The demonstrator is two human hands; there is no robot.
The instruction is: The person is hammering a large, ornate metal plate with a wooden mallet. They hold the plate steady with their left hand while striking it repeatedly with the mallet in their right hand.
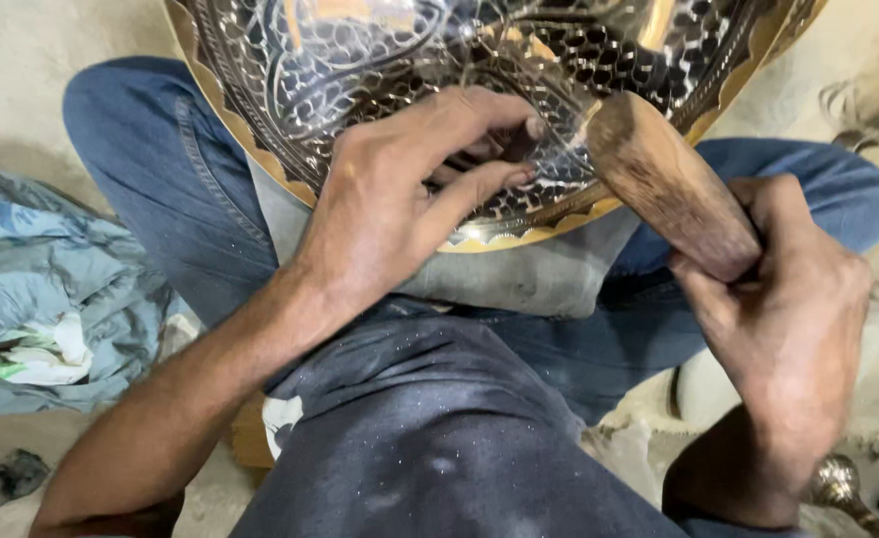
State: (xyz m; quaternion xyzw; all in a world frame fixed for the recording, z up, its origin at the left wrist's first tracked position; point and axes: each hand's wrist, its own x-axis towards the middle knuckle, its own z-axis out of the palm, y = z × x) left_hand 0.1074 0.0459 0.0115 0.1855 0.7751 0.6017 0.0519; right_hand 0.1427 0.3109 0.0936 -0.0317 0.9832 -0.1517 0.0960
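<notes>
- Left hand point(390, 209) pinched a small tool, mostly hidden, against the tray point(340, 70).
- Right hand point(793, 319) gripped the mallet point(659, 179) tight.
- Tray looked largely engraved already; remainder unclear.

Bare forearms, blue denim jeans point(160, 169), dark dust-flecked shirt point(439, 438), no gloves

A pale, dusty floor point(21, 50) carries crumpled blue-grey cloth point(51, 289) at one side.
</notes>
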